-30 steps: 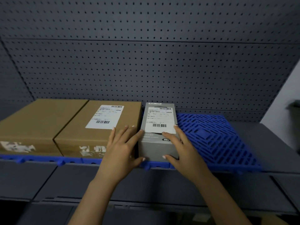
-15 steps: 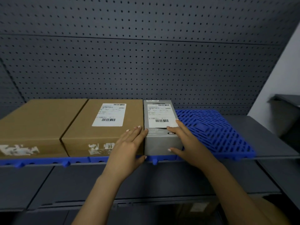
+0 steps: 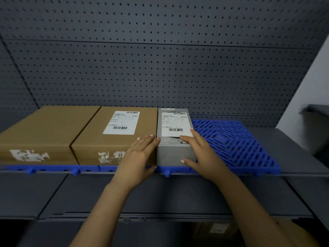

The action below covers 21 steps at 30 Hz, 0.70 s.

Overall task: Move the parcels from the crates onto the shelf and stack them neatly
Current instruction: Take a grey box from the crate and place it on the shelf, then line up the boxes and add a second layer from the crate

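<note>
Grey parcel [image 3: 175, 154]: a narrow rectangular carton with a matte grey front face, a white shipping label [image 3: 175, 124] with barcodes on top and a small dark print strip near the front edge. It sits upright on the blue grid mat [image 3: 236, 145] on the grey shelf [image 3: 293, 154], its left side flush against the labelled brown carton [image 3: 110, 141]. A second brown carton [image 3: 41, 132] sits further left, touching the first.

Left hand [image 3: 140, 155]: flat, fingers straight, resting on the brown carton's right front corner, index tip at the grey parcel's left edge.

Right hand [image 3: 204, 154]: spread flat, fingers lying over the parcel's top right edge, thumb pressed on its front face.

Grey pegboard [image 3: 160, 68] behind.
</note>
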Tool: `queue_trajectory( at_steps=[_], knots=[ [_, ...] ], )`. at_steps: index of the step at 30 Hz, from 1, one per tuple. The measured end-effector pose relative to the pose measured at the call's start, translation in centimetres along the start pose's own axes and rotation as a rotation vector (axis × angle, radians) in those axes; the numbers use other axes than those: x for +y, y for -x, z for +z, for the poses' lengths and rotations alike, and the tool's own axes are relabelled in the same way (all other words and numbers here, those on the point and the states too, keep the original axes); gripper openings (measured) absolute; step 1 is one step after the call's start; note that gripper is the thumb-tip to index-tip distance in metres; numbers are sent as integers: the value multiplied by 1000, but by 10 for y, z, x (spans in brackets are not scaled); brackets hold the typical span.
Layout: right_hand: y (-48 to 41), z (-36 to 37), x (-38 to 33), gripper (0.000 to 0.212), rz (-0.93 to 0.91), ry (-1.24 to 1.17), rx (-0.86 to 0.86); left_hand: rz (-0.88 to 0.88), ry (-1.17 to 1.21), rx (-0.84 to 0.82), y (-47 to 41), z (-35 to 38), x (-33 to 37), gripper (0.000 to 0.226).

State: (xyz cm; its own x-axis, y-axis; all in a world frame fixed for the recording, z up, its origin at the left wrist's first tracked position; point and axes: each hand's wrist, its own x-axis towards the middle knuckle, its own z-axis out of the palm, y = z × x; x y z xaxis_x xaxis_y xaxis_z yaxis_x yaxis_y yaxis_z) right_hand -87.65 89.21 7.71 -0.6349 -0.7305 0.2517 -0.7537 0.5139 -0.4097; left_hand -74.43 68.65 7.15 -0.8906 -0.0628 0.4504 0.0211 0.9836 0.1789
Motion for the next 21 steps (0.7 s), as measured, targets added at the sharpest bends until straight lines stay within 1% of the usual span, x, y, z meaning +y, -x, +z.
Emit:
queue_trajectory(
  at_steps=[3,6,13,17,21],
  knots=[
    [-1,-2,3,75,-38,29,0,-6,5,0,0,-3,2,88],
    [0,-5,4,75,-111,71,45,-27,1,36,2,-8,7,86],
    [4,-7,-20,52,-324,51,186,-124,1,193,29,-21,34,71],
    [3,9,-53,46,-454,-28,135,-236,-59,263,65,-35,47,67],
    [3,43,-99,47,-591,-146,82,-387,-194,276,120,-56,47,67]
  ],
)
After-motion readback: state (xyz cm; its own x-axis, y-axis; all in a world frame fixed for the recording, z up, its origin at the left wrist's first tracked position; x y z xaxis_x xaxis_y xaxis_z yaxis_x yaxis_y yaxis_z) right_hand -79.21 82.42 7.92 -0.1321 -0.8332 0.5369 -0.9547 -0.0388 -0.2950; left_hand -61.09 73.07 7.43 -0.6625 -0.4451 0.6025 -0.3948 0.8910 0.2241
